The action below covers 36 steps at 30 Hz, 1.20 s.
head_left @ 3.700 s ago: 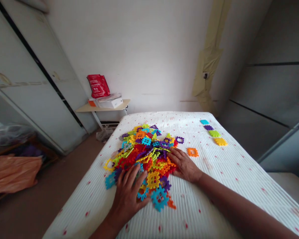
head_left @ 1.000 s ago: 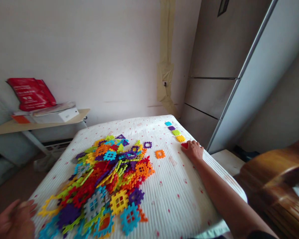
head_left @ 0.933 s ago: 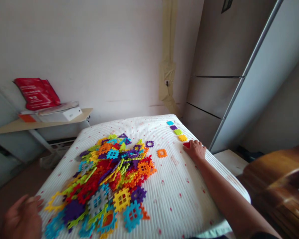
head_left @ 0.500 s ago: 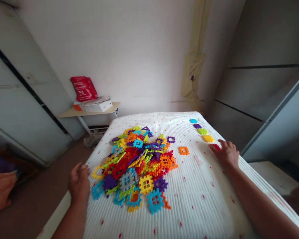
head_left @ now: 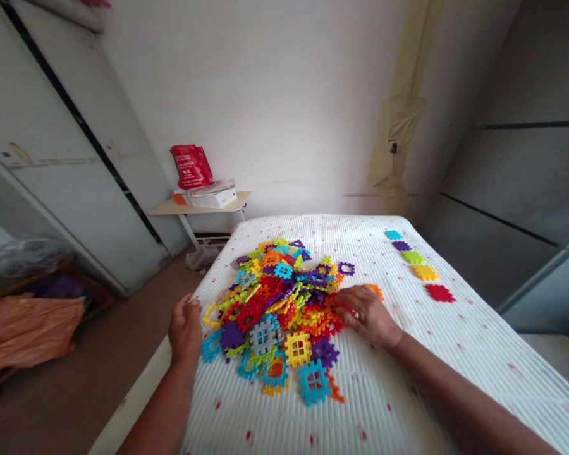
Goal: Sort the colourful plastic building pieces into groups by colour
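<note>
A heap of colourful interlocking plastic tiles (head_left: 279,303) lies in the middle of a white ribbed mattress (head_left: 408,379). My right hand (head_left: 367,311) lies flat on the heap's right edge, fingers spread over red and orange pieces, next to a partly covered orange tile (head_left: 375,290). My left hand (head_left: 186,323) rests at the heap's left side by the mattress edge, fingers loosely extended, holding nothing. Along the right side a row of single tiles runs cyan (head_left: 393,234), purple (head_left: 401,245), green (head_left: 413,257), yellow (head_left: 425,273), red (head_left: 439,293).
A small side table (head_left: 196,207) with a red bag (head_left: 191,166) and a white box stands against the far wall. Wardrobe doors line the left. An orange plastic bag (head_left: 23,328) lies on the floor at left. Grey panels close off the right side.
My right hand has left the red tile lying at the near end of the row and come back to the heap. My left hand has moved up to the heap's left edge.
</note>
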Each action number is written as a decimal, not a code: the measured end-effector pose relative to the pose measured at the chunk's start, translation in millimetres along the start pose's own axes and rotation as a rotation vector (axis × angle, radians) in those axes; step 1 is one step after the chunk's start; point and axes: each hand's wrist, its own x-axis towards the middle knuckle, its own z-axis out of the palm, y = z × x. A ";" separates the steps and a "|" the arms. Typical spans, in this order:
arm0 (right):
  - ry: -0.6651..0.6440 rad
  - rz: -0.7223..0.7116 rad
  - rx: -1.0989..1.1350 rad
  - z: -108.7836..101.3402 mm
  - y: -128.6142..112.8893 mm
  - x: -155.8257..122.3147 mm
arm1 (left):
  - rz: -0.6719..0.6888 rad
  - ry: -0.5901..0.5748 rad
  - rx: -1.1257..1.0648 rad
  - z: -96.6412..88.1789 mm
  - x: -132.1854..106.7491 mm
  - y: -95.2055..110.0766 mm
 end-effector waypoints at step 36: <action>-0.174 0.419 -0.140 35.8 40.8 78.0 | 0.002 -0.138 0.177 -2.3 -3.8 8.3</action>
